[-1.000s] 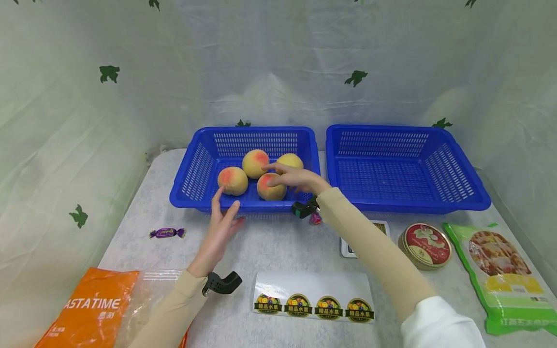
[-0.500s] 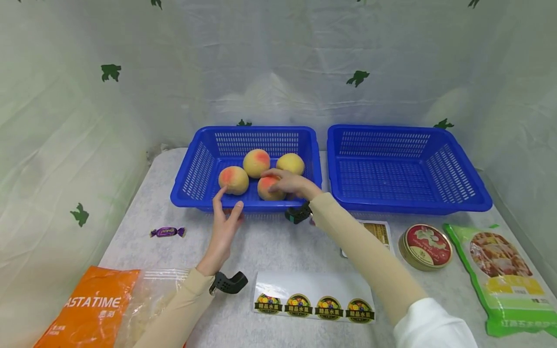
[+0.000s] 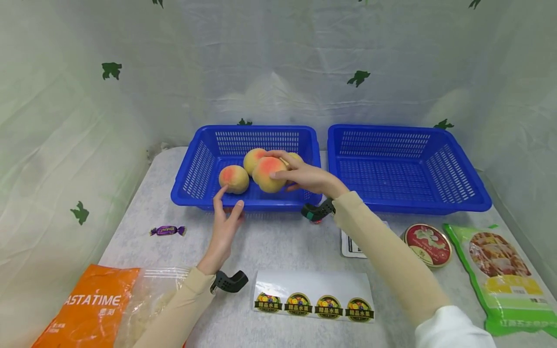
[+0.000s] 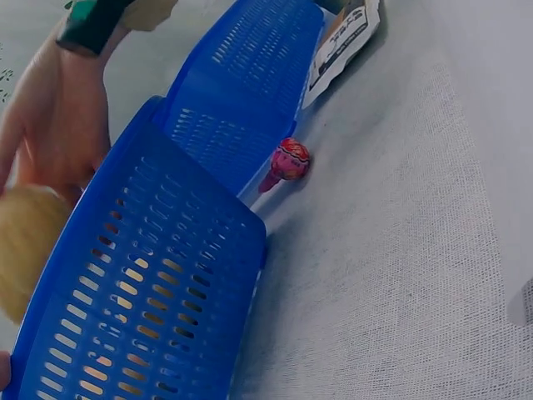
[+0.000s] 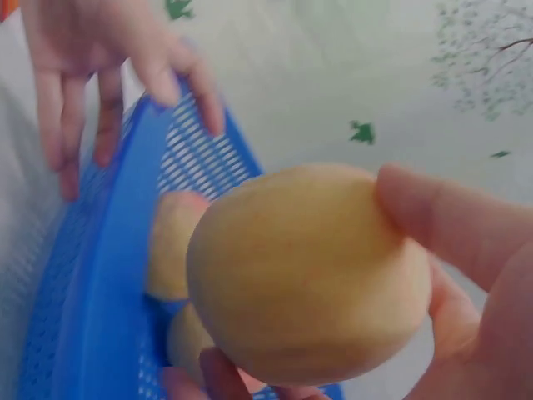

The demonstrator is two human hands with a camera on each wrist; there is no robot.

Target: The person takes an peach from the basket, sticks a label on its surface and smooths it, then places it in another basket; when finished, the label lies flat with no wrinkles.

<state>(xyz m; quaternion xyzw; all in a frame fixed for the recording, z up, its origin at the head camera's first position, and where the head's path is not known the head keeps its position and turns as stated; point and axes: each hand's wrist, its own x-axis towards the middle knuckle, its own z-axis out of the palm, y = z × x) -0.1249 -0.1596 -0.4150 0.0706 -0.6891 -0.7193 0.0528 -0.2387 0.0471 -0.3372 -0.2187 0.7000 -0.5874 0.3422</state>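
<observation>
My right hand [image 3: 311, 178] grips a yellow peach [image 3: 269, 180] with a red blush, thumb on the near side and fingers around the far side. In the right wrist view the peach [image 5: 308, 275] fills the middle, raised above the others. The left blue basket [image 3: 184, 193] below has three more: a left peach [image 3: 234, 180], a back peach [image 3: 252, 160], and a yellow one mostly hidden by the right hand. At that basket's front rim is my left hand [image 3: 221, 237], fingers spread and holding nothing, the index fingertip reaching over the rim near the left peach.
A second blue basket [image 3: 378, 176] stands to the right. Nearer lie a sticker sheet [image 3: 313, 285], a round red tin [image 3: 428, 244], a green food bag [image 3: 505, 280], an orange bag [image 3: 91, 309] and a purple candy [image 3: 167, 230]. A lollipop [image 4: 289, 160] lies by the baskets.
My right hand closed around the front peach and lifted it up off the basket floor. My left hand shifted slightly right at first, then stayed at the front rim.
</observation>
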